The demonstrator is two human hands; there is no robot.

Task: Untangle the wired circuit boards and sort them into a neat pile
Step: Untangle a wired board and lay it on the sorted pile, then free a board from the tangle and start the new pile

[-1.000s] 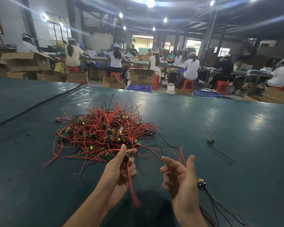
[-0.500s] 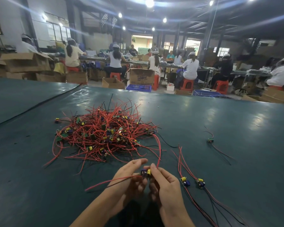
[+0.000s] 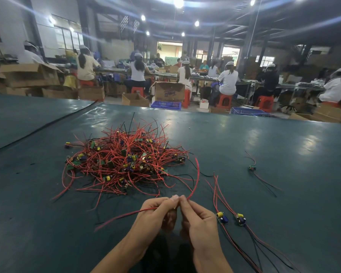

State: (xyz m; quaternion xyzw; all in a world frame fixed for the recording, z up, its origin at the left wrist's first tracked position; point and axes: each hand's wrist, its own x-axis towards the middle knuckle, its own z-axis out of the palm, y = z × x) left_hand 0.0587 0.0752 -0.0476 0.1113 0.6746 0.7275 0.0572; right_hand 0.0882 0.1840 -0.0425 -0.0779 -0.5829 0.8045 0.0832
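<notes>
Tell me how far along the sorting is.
Early. Done: two boards lie side by side at right. In hand: left hand and right hand pinch one red wire. Left: the big tangle and a stray board far right.

The wire [image 3: 196, 178] pinched in the fingers [image 3: 174, 198] is red. Beyond the fingers, the tangled heap [image 3: 124, 162] is mostly red with a few black strands, dotted with green boards and yellow and blue parts. Just right of the fingers, two boards [image 3: 221, 217] carry yellow and blue parts on red and black leads. The bench [image 3: 264, 146] is dark teal. Far beyond the fingers, the stools [image 3: 224, 100] are orange-red, the crate [image 3: 165, 105] is blue and the cartons [image 3: 169, 91] are brown.
</notes>
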